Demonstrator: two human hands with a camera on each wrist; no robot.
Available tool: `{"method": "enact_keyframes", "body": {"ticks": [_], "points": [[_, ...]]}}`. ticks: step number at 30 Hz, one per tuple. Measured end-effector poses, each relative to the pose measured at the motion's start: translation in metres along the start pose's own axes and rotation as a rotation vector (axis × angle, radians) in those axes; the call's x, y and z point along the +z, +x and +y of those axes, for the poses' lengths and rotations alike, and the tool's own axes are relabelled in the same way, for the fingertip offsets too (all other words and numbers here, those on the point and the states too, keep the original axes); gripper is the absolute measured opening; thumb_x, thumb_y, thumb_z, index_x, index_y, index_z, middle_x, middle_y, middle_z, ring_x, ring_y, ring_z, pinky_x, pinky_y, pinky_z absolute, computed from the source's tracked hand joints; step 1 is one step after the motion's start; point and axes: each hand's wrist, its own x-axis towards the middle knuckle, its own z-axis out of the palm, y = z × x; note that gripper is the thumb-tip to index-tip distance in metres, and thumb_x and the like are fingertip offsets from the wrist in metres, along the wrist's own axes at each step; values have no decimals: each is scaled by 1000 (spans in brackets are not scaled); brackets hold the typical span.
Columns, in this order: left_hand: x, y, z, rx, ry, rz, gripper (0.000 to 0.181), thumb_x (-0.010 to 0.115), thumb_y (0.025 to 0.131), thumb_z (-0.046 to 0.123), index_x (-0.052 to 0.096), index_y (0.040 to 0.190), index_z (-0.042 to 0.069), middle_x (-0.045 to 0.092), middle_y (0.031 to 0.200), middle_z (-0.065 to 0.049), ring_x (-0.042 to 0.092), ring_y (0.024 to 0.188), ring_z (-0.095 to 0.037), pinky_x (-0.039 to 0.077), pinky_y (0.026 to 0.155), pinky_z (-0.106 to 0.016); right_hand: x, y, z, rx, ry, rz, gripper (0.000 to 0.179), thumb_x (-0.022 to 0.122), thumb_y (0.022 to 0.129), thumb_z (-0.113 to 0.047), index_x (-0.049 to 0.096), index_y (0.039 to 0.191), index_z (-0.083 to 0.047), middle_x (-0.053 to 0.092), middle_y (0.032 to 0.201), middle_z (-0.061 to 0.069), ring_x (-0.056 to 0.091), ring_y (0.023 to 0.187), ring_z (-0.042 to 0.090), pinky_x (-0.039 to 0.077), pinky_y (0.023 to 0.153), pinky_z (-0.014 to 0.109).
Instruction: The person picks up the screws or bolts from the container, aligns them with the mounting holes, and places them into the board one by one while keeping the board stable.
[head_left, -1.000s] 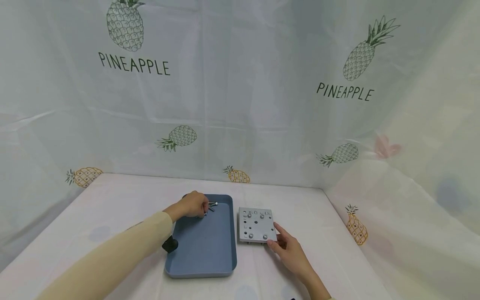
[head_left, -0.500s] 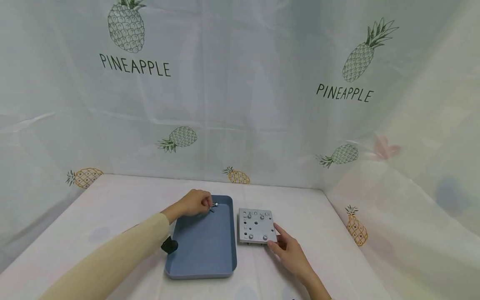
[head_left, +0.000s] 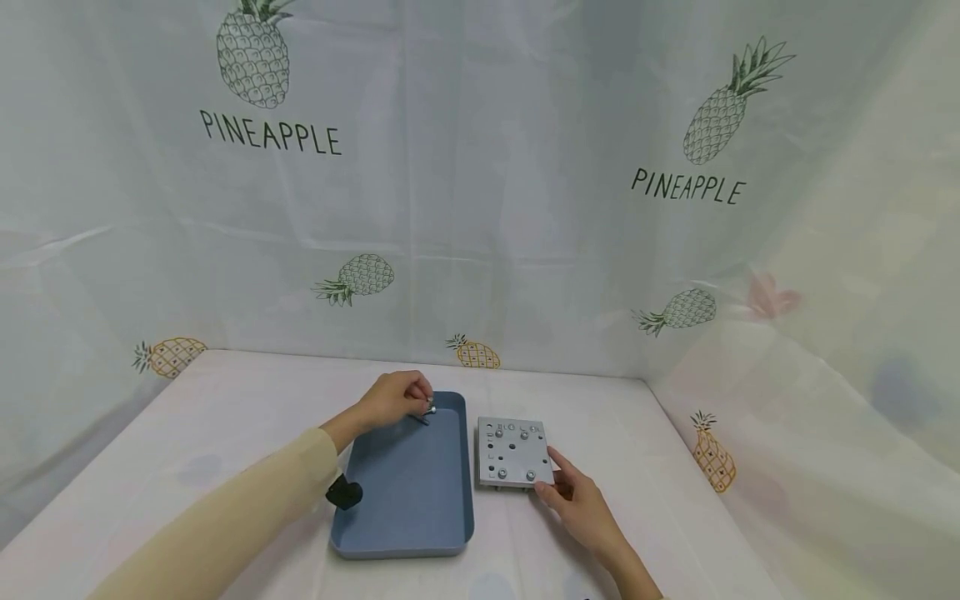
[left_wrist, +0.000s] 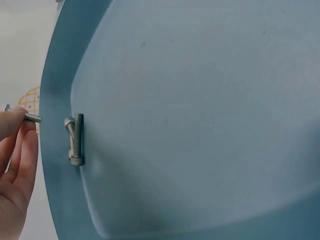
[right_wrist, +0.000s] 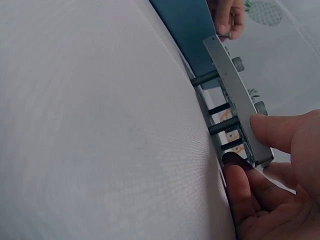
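Note:
My left hand point(head_left: 393, 398) pinches a small silver bolt point(left_wrist: 32, 118) between thumb and fingers, over the far end of the blue-grey tray point(head_left: 408, 552). Below it, a couple of loose bolts point(left_wrist: 76, 145) lie against the tray's end wall. Right of the tray is a square metal plate point(head_left: 517, 454) with several holes and bolt heads on top. My right hand point(head_left: 585, 508) grips its near right corner, thumb on the upper face and fingers beneath. Bolt shanks point(right_wrist: 225, 125) stick out under the plate point(right_wrist: 237, 95), which stands a little above the table.
A white patterned cloth covers the table point(head_left: 637, 467), and a pineapple-print curtain point(head_left: 517, 208) hangs behind and at the sides. A black strap piece point(head_left: 344, 493) on the left wrist overhangs the tray's left rim.
My left hand has moved a little right and up, away from the tray floor, with the bolt in its fingers. The right hand and the plate have stayed in place.

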Motion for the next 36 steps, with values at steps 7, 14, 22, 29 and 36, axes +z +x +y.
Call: {"method": "enact_keyframes", "body": {"ticks": [7, 14, 22, 29, 36], "points": [[3, -2, 9, -17, -52, 27, 10, 76, 98, 9, 71, 107, 9, 73, 96, 1, 66, 87, -12, 55, 81, -34, 0, 0, 2, 6, 2, 0, 73, 78, 98, -23, 45, 161, -9, 73, 111, 8, 63, 93, 17, 53, 72, 25], [11, -1, 16, 7, -65, 37, 10, 77, 97, 8, 71, 106, 9, 74, 96, 1, 68, 88, -12, 56, 81, -33, 0, 1, 2, 5, 7, 1, 73, 79, 97, -22, 45, 161, -9, 72, 109, 7, 63, 92, 17, 52, 72, 25], [21, 3, 26, 22, -87, 42, 10, 76, 98, 8, 71, 106, 9, 73, 96, 1, 67, 86, -11, 56, 77, -31, 0, 1, 1, -1, 6, -4, 73, 79, 97, -22, 46, 161, -9, 72, 108, 7, 62, 92, 17, 52, 72, 24], [33, 9, 31, 39, -116, 38, 11, 77, 97, 9, 70, 106, 11, 72, 95, 2, 66, 85, -12, 55, 75, -31, 0, 1, 1, 1, 6, -2, 72, 79, 98, -22, 46, 160, -9, 72, 109, 7, 62, 92, 17, 52, 72, 24], [46, 14, 37, 40, -124, 40, 11, 77, 98, 11, 70, 105, 14, 72, 97, 3, 65, 87, -11, 55, 78, -31, 0, 1, 1, 2, 14, -4, 72, 79, 97, -20, 45, 161, -8, 73, 108, 7, 63, 91, 17, 52, 71, 24]]}}
